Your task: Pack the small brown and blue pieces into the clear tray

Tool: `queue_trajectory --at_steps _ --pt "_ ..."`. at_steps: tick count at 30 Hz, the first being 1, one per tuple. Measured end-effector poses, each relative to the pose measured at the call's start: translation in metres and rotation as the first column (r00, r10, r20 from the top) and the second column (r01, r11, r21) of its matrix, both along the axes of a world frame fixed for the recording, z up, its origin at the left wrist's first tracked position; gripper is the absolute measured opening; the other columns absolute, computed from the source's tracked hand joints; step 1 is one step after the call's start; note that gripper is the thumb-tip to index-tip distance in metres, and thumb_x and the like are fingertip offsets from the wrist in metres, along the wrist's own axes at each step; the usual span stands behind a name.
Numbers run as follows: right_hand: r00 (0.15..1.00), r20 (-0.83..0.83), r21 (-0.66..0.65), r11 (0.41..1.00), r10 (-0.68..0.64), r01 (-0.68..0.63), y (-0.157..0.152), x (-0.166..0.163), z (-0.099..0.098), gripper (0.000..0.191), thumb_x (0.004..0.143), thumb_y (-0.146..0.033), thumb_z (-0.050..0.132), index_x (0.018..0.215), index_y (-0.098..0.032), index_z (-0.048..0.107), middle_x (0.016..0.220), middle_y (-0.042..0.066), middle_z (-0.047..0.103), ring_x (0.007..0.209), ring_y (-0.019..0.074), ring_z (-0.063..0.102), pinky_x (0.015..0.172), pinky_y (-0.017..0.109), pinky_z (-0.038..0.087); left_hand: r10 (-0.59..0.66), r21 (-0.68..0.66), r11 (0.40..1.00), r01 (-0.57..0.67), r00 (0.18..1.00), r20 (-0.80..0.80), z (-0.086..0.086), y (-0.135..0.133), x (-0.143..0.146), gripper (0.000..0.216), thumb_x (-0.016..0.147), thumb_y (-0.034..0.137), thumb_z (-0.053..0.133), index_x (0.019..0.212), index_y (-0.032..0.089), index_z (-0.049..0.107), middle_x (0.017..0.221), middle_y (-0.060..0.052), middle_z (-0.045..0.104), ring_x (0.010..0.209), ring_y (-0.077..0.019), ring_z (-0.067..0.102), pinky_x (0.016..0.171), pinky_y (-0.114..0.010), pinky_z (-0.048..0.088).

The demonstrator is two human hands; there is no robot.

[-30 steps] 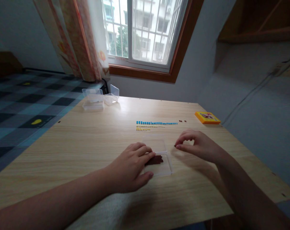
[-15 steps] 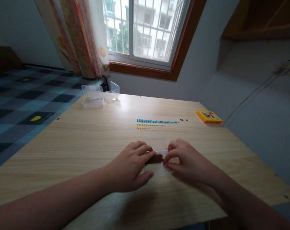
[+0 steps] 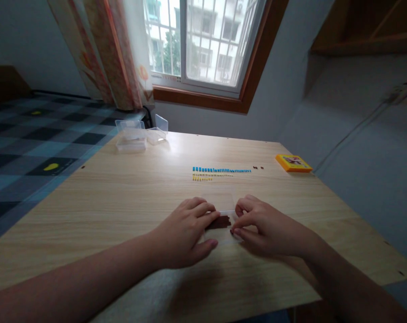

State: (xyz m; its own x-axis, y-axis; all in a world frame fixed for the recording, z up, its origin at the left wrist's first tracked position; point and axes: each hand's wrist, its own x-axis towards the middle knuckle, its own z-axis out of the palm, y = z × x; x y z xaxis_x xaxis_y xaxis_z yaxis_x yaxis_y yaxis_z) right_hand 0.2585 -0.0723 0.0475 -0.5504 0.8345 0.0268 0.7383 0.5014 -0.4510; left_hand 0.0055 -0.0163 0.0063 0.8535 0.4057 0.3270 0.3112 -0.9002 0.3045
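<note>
A clear plastic box (image 3: 222, 238) lies on the table in front of me, with its transparent lid (image 3: 220, 200) folded open on the far side. Inside it is a row of dark brown building-block pieces (image 3: 222, 221). My left hand (image 3: 186, 233) spans the box's left end and grips it, index finger over the brown pieces, thumb at the near side. At the right end, my right hand (image 3: 262, 226) pinches a small brown piece (image 3: 232, 232) between thumb and index finger. The left part of the brown row is hidden under my left hand.
Beyond the box, small blue pieces (image 3: 220, 170) and yellow pieces (image 3: 201, 178) lie in rows. A few tiny dark pieces (image 3: 255, 168) are to their right. A yellow-orange box (image 3: 294, 163) sits near the right edge; open clear boxes (image 3: 131, 142) stand at the far left corner.
My right hand has drawn slightly right, away from the brown row, with the small brown piece now apart from it. My left hand has stayed nearly in place.
</note>
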Motion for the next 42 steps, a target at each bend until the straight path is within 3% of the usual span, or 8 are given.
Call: queue_trajectory --at_steps 5,22,42 --pt "0.998 0.062 0.055 0.998 0.011 -0.014 -0.001 0.000 0.000 0.023 0.092 -0.014 0.064 0.071 -0.019 0.072 0.091 0.005 0.062 0.089 0.0178 0.053 0.079 0.032 0.040 0.003 -0.018 1.000 -0.003 1.000 -0.004 0.001 -0.001 0.000 0.042 0.091 0.036 0.067 0.127 0.015 0.064 0.123 -0.012 0.067 0.113 -0.0318 0.059 0.103 -0.051 0.047" --pt "0.971 0.207 0.254 0.965 -0.120 0.065 0.004 -0.009 -0.006 0.022 0.094 -0.016 0.063 0.075 -0.018 0.075 0.085 0.007 0.061 0.085 0.0206 0.052 0.077 0.035 0.041 0.009 -0.022 1.000 -0.009 1.000 -0.007 0.000 -0.001 0.000 0.046 0.089 0.037 0.068 0.129 0.013 0.065 0.122 -0.013 0.067 0.116 -0.0328 0.058 0.104 -0.052 0.047" --pt "0.970 0.182 0.210 0.970 -0.159 0.120 0.002 -0.009 -0.011 0.026 0.096 -0.016 0.059 0.078 -0.017 0.077 0.084 0.007 0.063 0.084 0.0200 0.055 0.076 0.034 0.042 0.009 -0.012 1.000 -0.009 1.000 -0.009 -0.001 -0.001 0.001 0.047 0.090 0.039 0.067 0.130 0.014 0.065 0.122 -0.012 0.067 0.116 -0.0329 0.058 0.106 -0.052 0.047"
